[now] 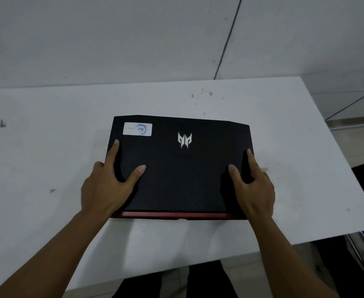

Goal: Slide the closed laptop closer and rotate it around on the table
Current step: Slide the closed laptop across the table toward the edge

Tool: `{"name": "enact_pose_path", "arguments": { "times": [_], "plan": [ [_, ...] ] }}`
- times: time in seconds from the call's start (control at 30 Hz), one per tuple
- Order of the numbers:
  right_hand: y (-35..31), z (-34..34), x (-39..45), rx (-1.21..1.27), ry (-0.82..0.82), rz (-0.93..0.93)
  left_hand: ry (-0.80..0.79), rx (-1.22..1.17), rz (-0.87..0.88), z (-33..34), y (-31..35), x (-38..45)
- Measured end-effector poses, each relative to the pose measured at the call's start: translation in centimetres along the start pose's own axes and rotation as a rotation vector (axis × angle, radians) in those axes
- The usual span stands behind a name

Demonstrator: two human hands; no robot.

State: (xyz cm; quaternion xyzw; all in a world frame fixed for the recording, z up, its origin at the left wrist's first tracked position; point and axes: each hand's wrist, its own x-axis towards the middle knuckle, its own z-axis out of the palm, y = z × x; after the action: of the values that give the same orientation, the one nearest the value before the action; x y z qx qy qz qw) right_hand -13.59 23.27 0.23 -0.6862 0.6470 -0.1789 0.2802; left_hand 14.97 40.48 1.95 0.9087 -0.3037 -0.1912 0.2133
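a small dark mark (2, 123) was seen on the far left of the white table (47, 151), well apart from everything else, and a fainter smudge (52, 191) was noted nearer the left forearm. the left hand (103, 188) was laid on the left side of the closed black laptop (181, 179), its thumb and forefinger spread wide on the lid while the remaining fingers were wrapped over the left edge, so that the edge was held rather than pinched. a white sticker (137, 129) with a blue round stamp was found in the far left corner of the lid, just beyond the left forefinger tip. the laptop was lying flat near the middle of the table, slightly skewed, with its red-trimmed edge (176, 215) turned toward the person and set back from the near table edge. a silver emblem (184, 140) was shown on the far half of the lid, between the two hands. the right hand (254, 186) was placed on the right side in the same manner, thumb and forefinger spread on the lid and the other fingers curled over the right edge. a few dark specks (201, 93) were scattered on the table beyond the laptop. at the right border, past the table's corner, dark and blue shapes were glimpsed, but what they were could not be told.
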Motion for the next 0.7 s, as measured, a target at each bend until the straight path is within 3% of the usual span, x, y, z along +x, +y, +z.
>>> {"name": "enact_pose_path", "arguments": {
  "times": [0.13, 0.7],
  "plan": [
    [-1.0, 1.2, -2.0, 0.028, -0.035, 0.038, 0.037, -0.039, -0.016, -0.3, -2.8, -1.2],
    [0.2, 7.0, -3.7, 0.197, -0.004, -0.145, 0.23, -0.073, -0.011, 4.0, -10.7, -2.3]
  ]
}}
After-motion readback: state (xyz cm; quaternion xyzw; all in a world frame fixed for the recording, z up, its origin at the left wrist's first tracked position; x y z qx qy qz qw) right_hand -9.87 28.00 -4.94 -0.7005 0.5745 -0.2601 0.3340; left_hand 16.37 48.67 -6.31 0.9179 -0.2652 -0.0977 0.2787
